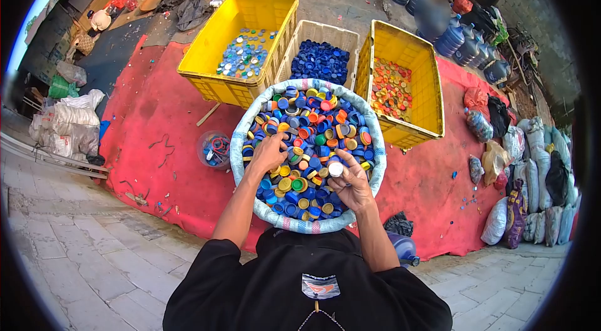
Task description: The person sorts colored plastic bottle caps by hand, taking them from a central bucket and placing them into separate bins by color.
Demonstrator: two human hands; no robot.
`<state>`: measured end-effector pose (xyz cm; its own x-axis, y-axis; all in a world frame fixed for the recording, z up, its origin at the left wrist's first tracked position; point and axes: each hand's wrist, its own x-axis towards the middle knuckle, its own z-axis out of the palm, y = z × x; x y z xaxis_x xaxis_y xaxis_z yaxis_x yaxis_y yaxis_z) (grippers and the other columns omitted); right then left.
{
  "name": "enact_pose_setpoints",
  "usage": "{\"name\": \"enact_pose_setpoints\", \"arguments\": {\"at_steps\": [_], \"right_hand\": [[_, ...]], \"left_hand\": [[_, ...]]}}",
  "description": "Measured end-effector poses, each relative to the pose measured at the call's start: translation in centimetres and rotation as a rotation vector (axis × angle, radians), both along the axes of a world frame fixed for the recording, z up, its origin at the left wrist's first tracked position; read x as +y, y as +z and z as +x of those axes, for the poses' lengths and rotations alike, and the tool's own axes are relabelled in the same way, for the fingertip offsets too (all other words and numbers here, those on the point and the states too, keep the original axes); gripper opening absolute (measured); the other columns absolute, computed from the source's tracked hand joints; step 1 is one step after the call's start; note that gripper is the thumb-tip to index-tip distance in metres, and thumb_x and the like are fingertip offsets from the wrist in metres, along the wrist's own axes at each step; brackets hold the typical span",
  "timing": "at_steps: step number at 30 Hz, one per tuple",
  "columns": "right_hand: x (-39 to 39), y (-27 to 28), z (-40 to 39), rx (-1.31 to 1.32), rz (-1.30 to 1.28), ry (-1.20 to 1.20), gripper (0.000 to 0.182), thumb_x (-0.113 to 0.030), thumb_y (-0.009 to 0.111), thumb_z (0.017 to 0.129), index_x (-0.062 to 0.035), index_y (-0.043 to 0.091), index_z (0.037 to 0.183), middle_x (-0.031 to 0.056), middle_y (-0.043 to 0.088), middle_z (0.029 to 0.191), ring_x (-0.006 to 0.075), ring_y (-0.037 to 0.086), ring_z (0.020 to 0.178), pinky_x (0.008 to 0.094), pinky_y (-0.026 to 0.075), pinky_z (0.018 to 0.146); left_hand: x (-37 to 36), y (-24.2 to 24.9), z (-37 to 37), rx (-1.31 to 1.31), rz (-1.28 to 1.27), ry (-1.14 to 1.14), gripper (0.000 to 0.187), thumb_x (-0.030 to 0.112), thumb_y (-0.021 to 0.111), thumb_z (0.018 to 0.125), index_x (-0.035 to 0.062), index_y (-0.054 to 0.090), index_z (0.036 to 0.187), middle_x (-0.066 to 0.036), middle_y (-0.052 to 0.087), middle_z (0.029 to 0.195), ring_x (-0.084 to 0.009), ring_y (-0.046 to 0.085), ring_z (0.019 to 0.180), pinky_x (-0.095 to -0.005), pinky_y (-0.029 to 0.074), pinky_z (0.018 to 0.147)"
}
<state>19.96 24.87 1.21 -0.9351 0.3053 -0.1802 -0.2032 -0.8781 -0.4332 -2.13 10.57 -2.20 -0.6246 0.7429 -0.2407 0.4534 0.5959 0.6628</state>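
Observation:
In front of me stands a wide round tub with a pale blue wrapped rim (238, 137), heaped with plastic bottle caps (307, 190) in blue, yellow, orange, red and green. My left hand (269, 154) reaches over the left side of the heap, its fingers apart and touching the caps. Over the right part of the heap, my right hand (354, 186) pinches a white bottle cap (335, 169) between thumb and fingers.
Beyond the tub are a yellow crate (206, 58) with light blue and white caps, a whitish crate (343, 35) of dark blue caps and another yellow crate (432, 96) of orange-red caps. A small clear bucket (203, 155) stands left. Sacks (538, 168) line the right.

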Motion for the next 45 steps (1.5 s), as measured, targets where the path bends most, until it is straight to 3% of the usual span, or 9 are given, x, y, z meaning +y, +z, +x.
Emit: {"name": "enact_pose_setpoints", "arguments": {"at_steps": [5, 12, 26, 28, 30, 31, 37, 42, 45], "right_hand": [[-0.7, -0.4, -0.1, -0.013, -0.096, 0.040, 0.056, -0.019, 0.072, 0.084, -0.0053, 0.048, 0.132, 0.0137, 0.065, 0.103, 0.0156, 0.058, 0.075, 0.0294, 0.046, 0.067], [-2.1, -0.5, -1.4, -0.241, -0.127, 0.028, 0.044, -0.024, 0.055, 0.084, 0.0000, 0.054, 0.122, 0.0170, 0.062, 0.112, 0.0272, 0.062, 0.095, 0.0382, 0.051, 0.082], [-3.3, 0.7, -15.6, -0.326, -0.140, -0.047, 0.029, -0.009, 0.051, 0.077, 0.0061, 0.049, 0.101, 0.0196, 0.053, 0.112, 0.0343, 0.052, 0.111, 0.0466, 0.034, 0.111], [-1.9, 4.2, -21.9, -0.084, -0.160, 0.039, 0.031, -0.011, 0.052, 0.077, 0.0079, 0.047, 0.101, 0.0216, 0.049, 0.117, 0.0362, 0.045, 0.117, 0.0482, 0.029, 0.114], [-0.8, 6.1, -26.5, -0.085, -0.052, 0.041, 0.036, -0.011, 0.053, 0.074, 0.0086, 0.044, 0.103, 0.0219, 0.044, 0.123, 0.0352, 0.043, 0.117, 0.0451, 0.029, 0.112], [-0.7, 6.6, -27.9, -0.029, -0.050, -0.026, 0.071, -0.008, 0.050, 0.076, 0.0239, 0.020, 0.131, 0.0325, 0.016, 0.150, 0.0439, 0.017, 0.142, 0.0501, 0.022, 0.117], [-0.8, 4.2, -21.4, -0.176, 0.078, -0.221, 0.076, -0.005, 0.047, 0.079, 0.0080, 0.013, 0.146, 0.0319, 0.014, 0.151, 0.0422, 0.020, 0.142, 0.0479, 0.028, 0.116], [-0.5, 1.4, -11.0, -0.317, 0.297, -0.261, 0.061, -0.004, 0.047, 0.083, 0.0055, 0.029, 0.141, 0.0258, 0.042, 0.139, 0.0349, 0.053, 0.120, 0.0443, 0.046, 0.101], [-1.2, 0.5, -6.5, -0.478, 0.502, -0.287, 0.041, 0.002, 0.044, 0.087, 0.0027, 0.044, 0.128, 0.0198, 0.058, 0.121, 0.0212, 0.062, 0.099, 0.0340, 0.052, 0.085]], "left_hand": [[-0.9, -2.0, 0.7, 0.070, 0.271, 0.127, 0.038, 0.009, 0.068, 0.081, 0.0018, 0.061, 0.117, -0.011, 0.072, 0.095, -0.0278, 0.068, 0.084, -0.0360, 0.053, 0.073], [-2.8, 1.2, 3.4, -1.206, 0.783, 0.573, 0.020, 0.009, 0.056, 0.090, 0.0065, 0.062, 0.109, 0.002, 0.061, 0.084, -0.0060, 0.054, 0.065, -0.0219, 0.042, 0.053], [-1.7, 3.9, -4.4, -1.532, 1.195, 0.716, 0.032, 0.014, 0.048, 0.096, -0.0113, 0.050, 0.115, -0.020, 0.061, 0.103, -0.0308, 0.063, 0.095, -0.0389, 0.056, 0.088], [-0.4, 7.5, -10.8, -1.531, 1.302, 0.688, 0.058, 0.030, 0.052, 0.095, -0.0165, 0.037, 0.126, -0.031, 0.047, 0.123, -0.0385, 0.046, 0.121, -0.0469, 0.038, 0.110], [-0.1, 10.1, -15.4, -1.460, 1.444, 0.688, 0.111, 0.050, 0.059, 0.086, -0.0154, -0.010, 0.143, -0.036, -0.001, 0.151, -0.0441, 0.002, 0.144, -0.0480, 0.006, 0.119], [-0.5, 10.7, -16.6, -1.382, 1.429, 0.681, 0.118, 0.054, 0.060, 0.085, -0.0129, -0.020, 0.142, -0.034, -0.012, 0.152, -0.0430, -0.006, 0.145, -0.0474, 0.004, 0.119], [-3.7, 5.8, -13.6, -1.290, 1.344, 0.731, 0.093, 0.050, 0.055, 0.090, -0.0129, 0.015, 0.145, -0.033, 0.014, 0.152, -0.0392, 0.014, 0.145, -0.0464, 0.013, 0.119], [-6.6, 2.5, -5.7, -1.180, 1.270, 0.810, 0.028, 0.029, 0.056, 0.096, 0.0020, 0.063, 0.097, -0.011, 0.067, 0.098, -0.0210, 0.064, 0.091, -0.0351, 0.053, 0.086], [-7.6, 1.8, -1.6, -0.858, 1.070, 0.771, 0.027, 0.029, 0.062, 0.094, 0.0038, 0.063, 0.083, -0.005, 0.064, 0.080, -0.0098, 0.056, 0.069, -0.0248, 0.044, 0.066]]}}
